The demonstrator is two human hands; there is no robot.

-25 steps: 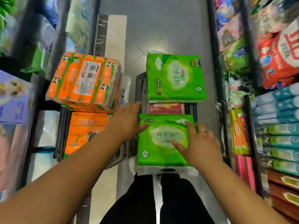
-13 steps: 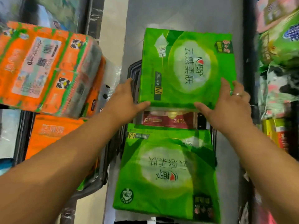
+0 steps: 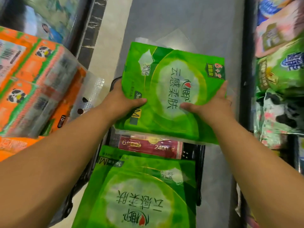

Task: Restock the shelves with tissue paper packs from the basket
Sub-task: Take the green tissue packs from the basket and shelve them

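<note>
**Hands on the far green pack, one at each side, over the basket**

My left hand (image 3: 121, 102) and right hand (image 3: 212, 107) both grip the same green pack (image 3: 172, 79). Left thumb lies across the top face near the left edge; the left fingers are hidden under the pack. Right thumb lies on the top face too, with the right fingers straight up the right edge. Neither hand is free.

The pack is straight ahead, face up, tipped a little with its far-right corner higher. It sits over the far end of the black basket (image 3: 199, 170). I can't tell if it is clear of the load or resting on it. It looks close to square, and the longer side seems to run across me, left to right, so my hands are on the two short ends.

A red pack (image 3: 148, 145) lies under its near edge. A second green pack (image 3: 139, 195) lies nearer me in the basket, untouched. Orange packs (image 3: 32, 83) are stacked on the left.

The right-side shelf (image 3: 246, 63) stands just beside my right hand. My guess is the pack swings that way, right end first. The slot isn't visible, so I can't say for sure.
</note>
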